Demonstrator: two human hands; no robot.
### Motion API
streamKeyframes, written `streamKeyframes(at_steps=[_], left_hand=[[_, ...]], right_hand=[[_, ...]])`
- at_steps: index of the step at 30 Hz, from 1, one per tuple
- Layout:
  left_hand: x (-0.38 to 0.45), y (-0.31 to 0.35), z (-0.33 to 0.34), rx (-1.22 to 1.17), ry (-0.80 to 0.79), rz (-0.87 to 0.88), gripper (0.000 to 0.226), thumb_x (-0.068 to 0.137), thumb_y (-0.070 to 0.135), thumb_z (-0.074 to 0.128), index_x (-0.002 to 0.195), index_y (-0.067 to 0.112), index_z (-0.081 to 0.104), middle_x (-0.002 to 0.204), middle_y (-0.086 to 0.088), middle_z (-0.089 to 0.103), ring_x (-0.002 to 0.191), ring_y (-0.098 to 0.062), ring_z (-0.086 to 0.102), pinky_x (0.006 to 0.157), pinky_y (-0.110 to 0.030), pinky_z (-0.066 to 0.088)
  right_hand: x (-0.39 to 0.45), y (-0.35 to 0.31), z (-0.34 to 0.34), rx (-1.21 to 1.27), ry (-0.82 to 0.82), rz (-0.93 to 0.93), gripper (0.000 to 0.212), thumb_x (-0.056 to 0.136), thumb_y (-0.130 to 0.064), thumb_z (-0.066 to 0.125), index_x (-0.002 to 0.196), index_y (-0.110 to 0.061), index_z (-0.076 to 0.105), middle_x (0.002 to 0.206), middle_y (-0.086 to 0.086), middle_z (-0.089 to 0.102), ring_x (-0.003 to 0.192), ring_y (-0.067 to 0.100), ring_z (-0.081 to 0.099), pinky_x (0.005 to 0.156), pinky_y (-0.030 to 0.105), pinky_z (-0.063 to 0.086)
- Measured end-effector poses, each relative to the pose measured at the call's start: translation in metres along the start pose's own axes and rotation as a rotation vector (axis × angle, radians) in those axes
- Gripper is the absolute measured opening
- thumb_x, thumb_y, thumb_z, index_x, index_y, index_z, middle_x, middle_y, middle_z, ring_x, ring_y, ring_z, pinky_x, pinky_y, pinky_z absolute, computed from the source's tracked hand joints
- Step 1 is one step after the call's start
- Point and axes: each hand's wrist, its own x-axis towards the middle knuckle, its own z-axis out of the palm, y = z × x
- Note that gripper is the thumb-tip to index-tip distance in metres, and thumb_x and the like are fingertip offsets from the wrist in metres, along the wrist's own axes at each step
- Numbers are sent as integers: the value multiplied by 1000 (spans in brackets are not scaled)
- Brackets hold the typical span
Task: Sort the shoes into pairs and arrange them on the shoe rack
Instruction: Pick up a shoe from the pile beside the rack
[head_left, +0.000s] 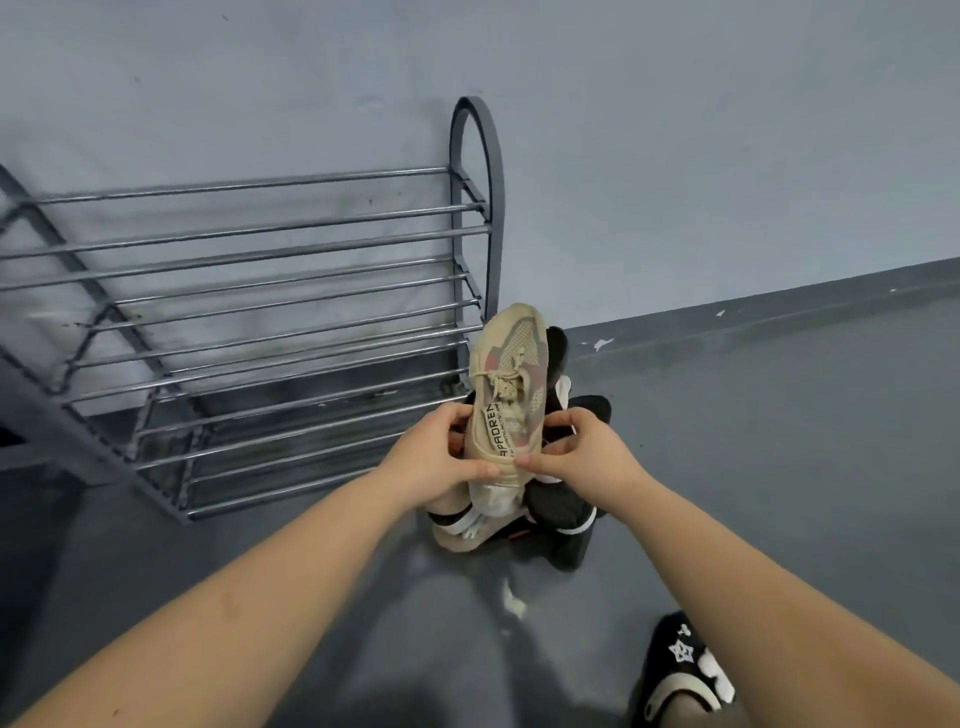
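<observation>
Beige knit sneaker (506, 395) up off the floor, toe pointing away from you.
Laces tied, pink-grey patches, strap lettered down its tongue. Under it a pile of black and white shoes (558, 499) lies jumbled beside your grey metal shoe rack (270, 291), whose bars are bare.

Near the middle of the frame, the beige sneaker (506, 395) carries a white strip label (497, 431) along its upper, printed in dark capitals that read "SPADREN"; a line of smaller print beside it is too fine to read.
</observation>
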Motion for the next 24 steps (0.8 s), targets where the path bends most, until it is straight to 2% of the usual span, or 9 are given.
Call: streamKeyframes(at_steps=[2,4,8,10,12,15,18,21,24], left_hand=[[-27,-1,-16,-2,46,15,72,60,22,87,121,25,49,118,14,58,109,-8,60,100,-36,48],[-55,-5,-30,-9,83,14,71,61,19,87,120,25,49,118,14,58,109,-7,60,99,-35,48],[-110,-30,-46,-22,168,-34,72,61,14,87,121,17,48,118,9,58,107,-9,59,98,-32,48],[-137,-48,-50,-34,198,-62,72,61,14,87,122,16,48,119,9,58,111,-10,57,99,-30,46],[-162,-65,-52,-57,221,-99,73,62,14,86,125,15,47,121,9,57,114,-10,56,98,-28,44],[-192,-92,-59,-108,256,-154,74,64,12,85,127,13,45,121,7,57,113,-9,54,95,-24,42],[-212,-121,-73,-181,268,-217,73,64,9,85,125,12,45,123,4,57,113,-12,55,100,-31,44],[-224,-146,-88,-291,277,-259,65,67,3,81,121,12,46,122,4,56,107,-15,57,93,-30,47],[-230,-173,-99,-426,356,-298,52,73,1,76,115,14,49,126,-3,55,102,-19,60,87,-33,51]], right_hand=[[-14,-9,16,67,-43,-23,80,64,-29,87,130,-17,44,98,6,72,93,18,69,93,36,52],[-27,-16,33,132,-100,-36,87,62,-25,87,136,-15,42,98,10,72,94,22,69,93,38,53],[-59,-27,78,193,-229,-46,76,70,-11,82,133,-18,41,98,8,69,84,16,66,67,21,51],[-71,-26,104,185,-261,-42,79,69,-8,82,135,-15,40,102,9,67,82,17,64,66,22,48],[-81,-24,130,161,-306,-30,81,70,-6,82,136,-15,37,92,8,66,75,18,61,65,29,47],[-91,-22,165,119,-376,-18,80,72,-10,80,138,-19,35,88,8,67,75,19,60,68,33,46],[-97,-28,195,98,-451,16,77,75,-13,78,136,-25,33,89,0,67,83,18,65,78,34,51],[-96,-34,224,78,-509,54,74,77,-13,77,134,-27,33,92,1,68,87,19,66,89,39,53],[-88,-37,256,65,-529,59,75,77,-10,76,135,-28,33,91,1,66,91,21,65,89,40,53]])
